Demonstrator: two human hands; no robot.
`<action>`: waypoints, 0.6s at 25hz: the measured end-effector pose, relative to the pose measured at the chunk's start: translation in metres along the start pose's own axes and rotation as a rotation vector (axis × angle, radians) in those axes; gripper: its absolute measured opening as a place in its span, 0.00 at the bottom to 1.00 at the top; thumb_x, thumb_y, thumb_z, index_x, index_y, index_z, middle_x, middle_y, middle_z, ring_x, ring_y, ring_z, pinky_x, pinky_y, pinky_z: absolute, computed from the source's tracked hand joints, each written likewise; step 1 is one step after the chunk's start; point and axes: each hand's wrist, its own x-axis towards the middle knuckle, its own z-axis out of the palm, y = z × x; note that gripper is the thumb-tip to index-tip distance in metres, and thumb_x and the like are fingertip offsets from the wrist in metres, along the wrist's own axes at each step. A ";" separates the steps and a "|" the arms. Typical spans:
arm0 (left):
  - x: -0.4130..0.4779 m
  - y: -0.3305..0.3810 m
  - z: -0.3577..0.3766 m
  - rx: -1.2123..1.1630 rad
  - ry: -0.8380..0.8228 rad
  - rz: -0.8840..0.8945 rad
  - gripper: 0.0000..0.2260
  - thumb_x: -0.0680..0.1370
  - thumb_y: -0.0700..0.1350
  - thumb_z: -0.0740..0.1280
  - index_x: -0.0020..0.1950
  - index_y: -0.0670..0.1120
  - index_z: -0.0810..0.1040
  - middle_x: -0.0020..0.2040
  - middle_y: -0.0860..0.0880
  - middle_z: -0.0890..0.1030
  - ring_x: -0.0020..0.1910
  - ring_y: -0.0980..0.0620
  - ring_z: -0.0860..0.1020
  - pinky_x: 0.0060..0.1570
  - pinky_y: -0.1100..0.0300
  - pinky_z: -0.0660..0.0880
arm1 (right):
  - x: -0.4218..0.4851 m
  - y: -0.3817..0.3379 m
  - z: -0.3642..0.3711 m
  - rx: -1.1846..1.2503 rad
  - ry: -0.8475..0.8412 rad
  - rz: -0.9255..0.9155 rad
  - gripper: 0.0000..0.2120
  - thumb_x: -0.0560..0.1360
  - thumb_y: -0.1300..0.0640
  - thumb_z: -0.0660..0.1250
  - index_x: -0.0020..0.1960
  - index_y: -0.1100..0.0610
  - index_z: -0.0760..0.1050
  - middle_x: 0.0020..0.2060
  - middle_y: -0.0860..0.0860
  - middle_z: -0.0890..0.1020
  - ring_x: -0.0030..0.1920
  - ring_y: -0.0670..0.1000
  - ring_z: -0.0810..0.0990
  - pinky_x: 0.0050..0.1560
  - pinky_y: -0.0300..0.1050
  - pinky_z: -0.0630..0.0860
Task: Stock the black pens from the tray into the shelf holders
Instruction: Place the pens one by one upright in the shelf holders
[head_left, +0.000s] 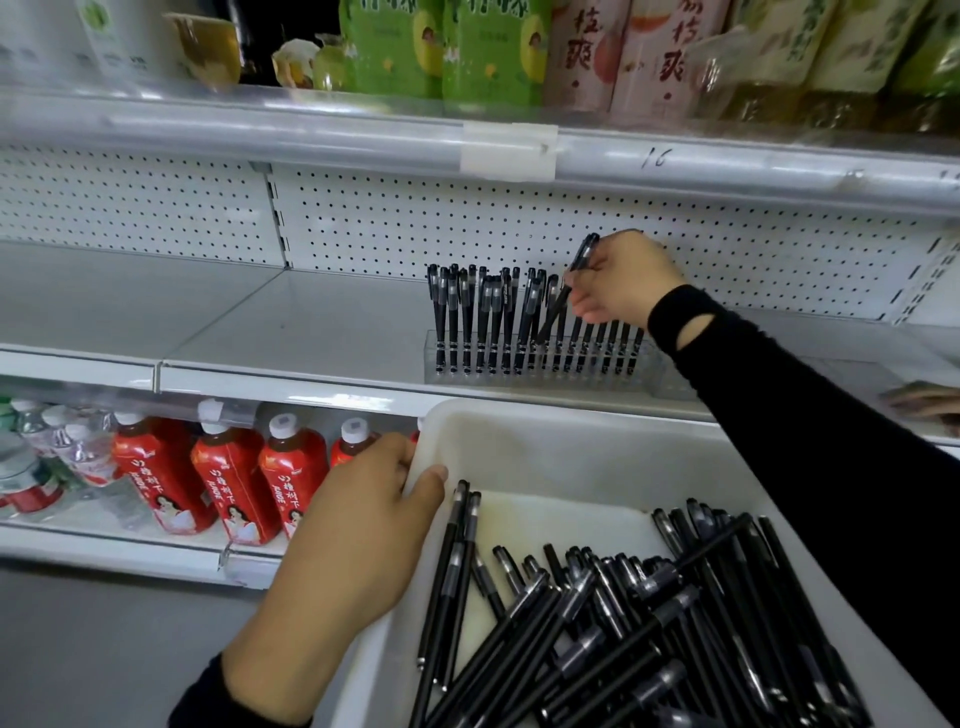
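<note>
A white tray (519, 441) sits low in front of me with several loose black pens (623, 613) piled in it. My left hand (358, 525) grips the tray's left rim, thumb over the edge. On the middle shelf stands a clear pen holder (649, 371) with several black pens (483, 317) upright in its slots. My right hand (623, 278) is raised over the holder's right half and pinches one black pen (569, 283), tilted, its lower end down among the standing pens.
White perforated back panel (363, 218) behind a bare grey shelf board (311, 322). Red drink bottles (228, 478) and water bottles (41, 447) fill the shelf below. Green and pink drink packs (493, 52) stand on the shelf above. Someone's fingers (924, 402) show at the right edge.
</note>
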 end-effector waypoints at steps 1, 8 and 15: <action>0.000 0.000 0.000 0.000 0.001 -0.002 0.08 0.80 0.53 0.63 0.44 0.52 0.76 0.33 0.51 0.81 0.33 0.57 0.77 0.32 0.59 0.68 | 0.007 0.005 0.006 0.013 0.022 0.000 0.09 0.81 0.61 0.65 0.58 0.65 0.77 0.47 0.60 0.84 0.41 0.55 0.83 0.49 0.52 0.84; 0.000 -0.001 0.001 -0.017 -0.008 -0.006 0.07 0.80 0.52 0.63 0.44 0.52 0.76 0.28 0.54 0.77 0.28 0.59 0.73 0.29 0.61 0.63 | 0.040 0.018 0.037 -0.060 0.099 -0.040 0.11 0.81 0.61 0.63 0.59 0.66 0.75 0.49 0.63 0.84 0.42 0.60 0.84 0.50 0.61 0.82; 0.001 -0.003 0.001 -0.024 -0.008 -0.002 0.08 0.80 0.53 0.63 0.44 0.53 0.76 0.31 0.52 0.79 0.29 0.58 0.75 0.31 0.59 0.66 | 0.055 0.029 0.041 -0.290 0.098 -0.063 0.14 0.79 0.54 0.63 0.52 0.65 0.79 0.45 0.60 0.84 0.46 0.61 0.85 0.49 0.58 0.82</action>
